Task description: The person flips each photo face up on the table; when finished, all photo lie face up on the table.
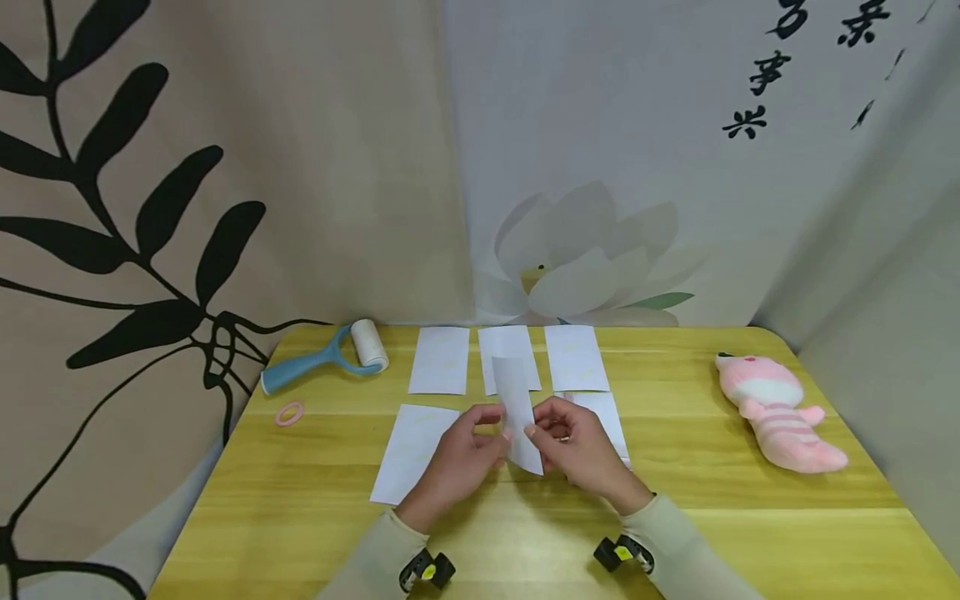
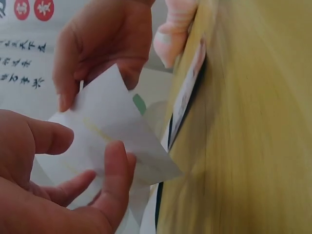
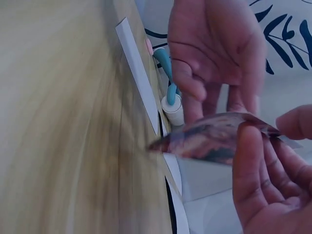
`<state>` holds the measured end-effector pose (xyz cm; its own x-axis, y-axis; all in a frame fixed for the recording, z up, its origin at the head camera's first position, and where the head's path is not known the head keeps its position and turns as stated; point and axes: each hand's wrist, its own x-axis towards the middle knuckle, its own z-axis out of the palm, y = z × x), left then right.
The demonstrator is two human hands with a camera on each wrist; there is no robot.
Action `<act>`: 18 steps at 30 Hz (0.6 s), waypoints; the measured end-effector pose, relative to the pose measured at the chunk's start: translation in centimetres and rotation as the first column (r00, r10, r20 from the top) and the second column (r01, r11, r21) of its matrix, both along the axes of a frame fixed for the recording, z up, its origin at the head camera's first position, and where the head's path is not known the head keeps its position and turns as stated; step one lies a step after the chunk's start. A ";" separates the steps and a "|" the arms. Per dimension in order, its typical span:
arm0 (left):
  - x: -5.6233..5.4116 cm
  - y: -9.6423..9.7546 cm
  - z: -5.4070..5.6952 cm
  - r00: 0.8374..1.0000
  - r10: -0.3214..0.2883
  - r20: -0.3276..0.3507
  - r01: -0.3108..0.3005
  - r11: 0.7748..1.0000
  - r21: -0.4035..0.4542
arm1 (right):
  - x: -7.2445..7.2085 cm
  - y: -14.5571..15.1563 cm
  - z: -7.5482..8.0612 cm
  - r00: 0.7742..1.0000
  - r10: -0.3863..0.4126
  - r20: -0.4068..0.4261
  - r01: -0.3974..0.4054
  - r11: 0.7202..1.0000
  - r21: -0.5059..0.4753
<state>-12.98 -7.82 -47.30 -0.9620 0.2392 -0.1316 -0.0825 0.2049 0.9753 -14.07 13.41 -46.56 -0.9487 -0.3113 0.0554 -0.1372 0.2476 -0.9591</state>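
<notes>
A photo print [image 1: 516,417] is raised over the table, bent into a curve. Its white back with faint yellow marks faces the left wrist view, and its glossy picture side [image 3: 209,139] shows in the right wrist view. My right hand [image 1: 581,446] pinches the print's edge between thumb and fingers. On the other side, my left hand [image 1: 465,454] has its fingers spread and loosely bent right at the print, thumb and index apart in the left wrist view. Part of the left fingertips is hidden behind the print in the right wrist view.
Several white-backed prints lie face down, including a back-row one [image 1: 439,360] and a front-left one [image 1: 412,450]. A blue-handled lint roller [image 1: 322,358] and a pink ring [image 1: 289,413] sit at left. A pink plush toy [image 1: 780,417] lies at right. Behind the table [image 1: 712,542] hangs a printed curtain.
</notes>
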 end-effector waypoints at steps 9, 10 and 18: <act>0.2 0.5 0.7 0.997 -0.057 0.058 0.042 0.973 0.229 | -0.4 -1.5 0.3 0.990 -0.013 -0.138 0.028 0.994 0.106; 0.1 0.5 0.7 0.996 -0.056 0.063 0.038 0.967 0.251 | -0.5 -1.5 0.3 0.990 -0.006 -0.142 0.023 0.993 0.116; -0.5 0.2 -0.4 0.993 -0.052 0.106 0.020 0.959 0.282 | -0.8 -1.9 -0.4 0.984 0.105 -0.142 -0.079 0.981 0.177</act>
